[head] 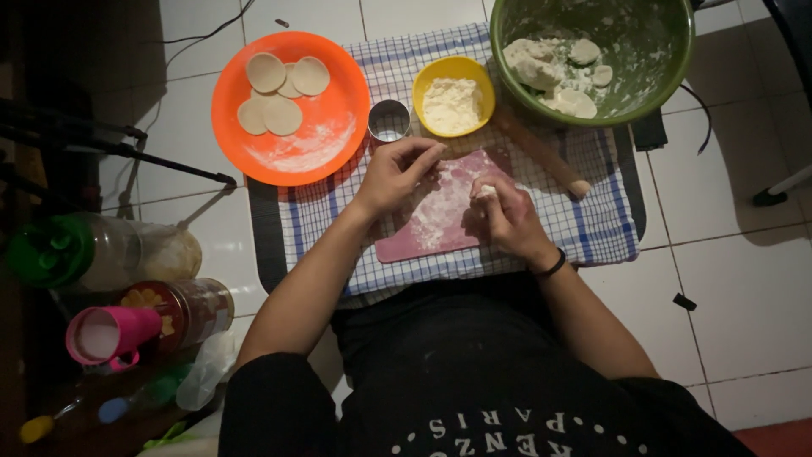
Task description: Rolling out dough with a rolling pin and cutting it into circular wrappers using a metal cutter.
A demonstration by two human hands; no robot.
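Note:
My right hand (506, 216) is curled around a small lump of white dough (485, 192) over a floured pink cutting board (440, 216). My left hand (396, 173) hovers over the board's upper left corner, fingers loosely bent with nothing seen in them, close to a small round metal cutter (389, 121). A wooden rolling pin (541, 152) lies across the checked cloth (592, 224) to the right of the board. An orange plate (330, 127) at the upper left holds several flat dough rounds (279, 91).
A yellow bowl of flour (452, 97) and a green bowl (651, 51) with dough pieces stand behind the board. On the left lie a green-lidded jar (93, 250), a tin with a pink cup (152, 322) and a dark tripod leg (127, 152). White tiled floor (727, 279) surrounds the cloth.

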